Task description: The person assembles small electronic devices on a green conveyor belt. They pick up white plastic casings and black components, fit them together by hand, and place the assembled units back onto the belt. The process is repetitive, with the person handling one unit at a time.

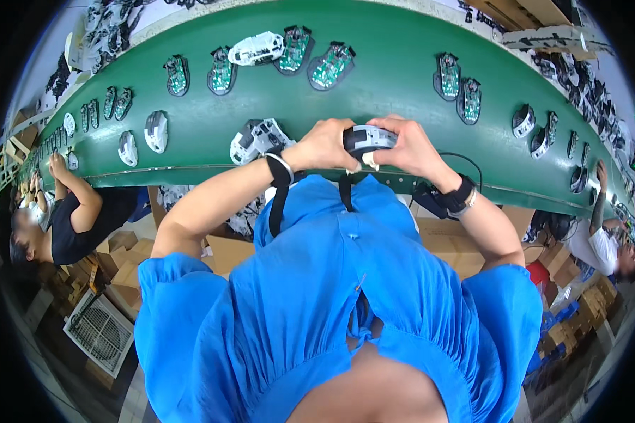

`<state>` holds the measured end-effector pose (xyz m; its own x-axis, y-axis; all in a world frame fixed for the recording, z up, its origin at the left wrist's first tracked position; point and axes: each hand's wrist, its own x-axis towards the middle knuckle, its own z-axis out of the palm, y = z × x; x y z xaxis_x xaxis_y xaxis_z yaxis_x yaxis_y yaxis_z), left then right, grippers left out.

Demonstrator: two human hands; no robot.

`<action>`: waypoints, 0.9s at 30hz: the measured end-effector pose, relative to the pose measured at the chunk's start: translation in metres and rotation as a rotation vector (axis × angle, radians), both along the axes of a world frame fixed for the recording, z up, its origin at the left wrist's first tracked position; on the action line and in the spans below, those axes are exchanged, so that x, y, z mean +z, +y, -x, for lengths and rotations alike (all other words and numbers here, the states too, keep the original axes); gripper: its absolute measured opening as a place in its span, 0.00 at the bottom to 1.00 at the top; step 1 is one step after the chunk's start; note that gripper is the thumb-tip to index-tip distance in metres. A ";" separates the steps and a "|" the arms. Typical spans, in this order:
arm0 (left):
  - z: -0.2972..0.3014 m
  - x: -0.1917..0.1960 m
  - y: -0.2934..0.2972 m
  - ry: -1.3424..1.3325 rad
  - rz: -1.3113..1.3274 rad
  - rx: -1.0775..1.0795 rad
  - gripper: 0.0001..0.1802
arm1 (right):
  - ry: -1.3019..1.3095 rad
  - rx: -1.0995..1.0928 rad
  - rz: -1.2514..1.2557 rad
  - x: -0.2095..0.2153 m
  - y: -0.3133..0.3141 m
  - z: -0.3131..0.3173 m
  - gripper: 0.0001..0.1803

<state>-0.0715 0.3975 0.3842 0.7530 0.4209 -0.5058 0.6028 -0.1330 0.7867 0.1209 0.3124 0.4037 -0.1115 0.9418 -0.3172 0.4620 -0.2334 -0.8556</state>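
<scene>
Both my hands are closed around a grey and black computer mouse (369,138) just above the near edge of the green work surface. My left hand (322,146) grips its left end, and my right hand (412,148) has its right end. White covers show on the thumb tips. Left of my left hand lie white and grey mouse shells (260,139), partly behind my wrist. Beyond my hands, black mouse bases with green circuit boards (331,66) rest on the surface, one with a white shell (256,48) against it.
The green conveyor-like surface (388,92) curves across the view. More bases (469,101) lie at the right, and shells (156,132) at the left. A black cable (473,159) loops beside my right wrist. Co-workers (85,211) sit on both sides; cardboard boxes (226,255) stand below.
</scene>
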 end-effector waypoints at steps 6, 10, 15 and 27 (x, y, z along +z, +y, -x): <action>0.010 -0.042 -0.022 -0.331 -0.204 0.086 0.48 | -0.052 -0.356 -0.085 -0.053 -0.036 -0.023 0.29; 0.082 -0.032 -0.028 -0.027 -0.841 0.424 0.50 | 0.076 -1.133 -0.308 -0.075 -0.049 -0.125 0.26; 0.112 -0.064 -0.037 0.406 -0.761 0.568 0.51 | -0.973 -1.189 -0.096 -0.147 -0.085 -0.230 0.39; 0.253 -0.085 0.091 0.457 -0.992 0.920 0.48 | -0.589 -0.352 -0.688 -0.090 0.242 -0.085 0.25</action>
